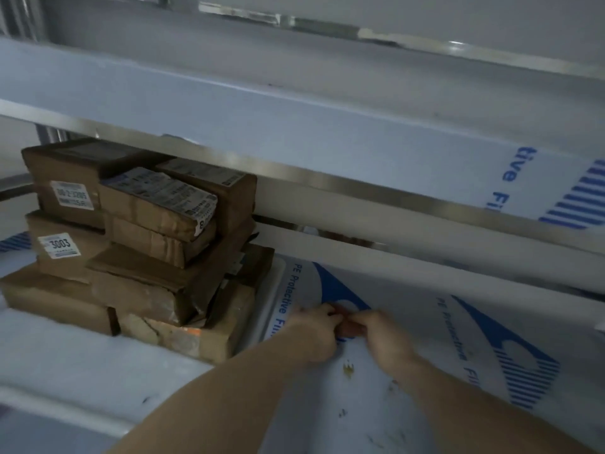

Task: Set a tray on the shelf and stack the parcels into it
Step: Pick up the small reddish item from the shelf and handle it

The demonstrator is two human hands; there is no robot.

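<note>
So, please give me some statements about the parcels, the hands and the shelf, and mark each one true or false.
1. The brown parcels are stacked in several layers at the left of the shelf. True.
2. The left hand rests on top of the parcels. False: it is to the right of them, next to the right hand.
3. One parcel carries a label reading 3003. True.
4. The shelf surface is bare wood. False: it is covered with white film printed in blue.
5. The two hands are far apart. False: their fingers meet.

Brown taped parcels stacked, apparently in white tray, on shelf
</note>
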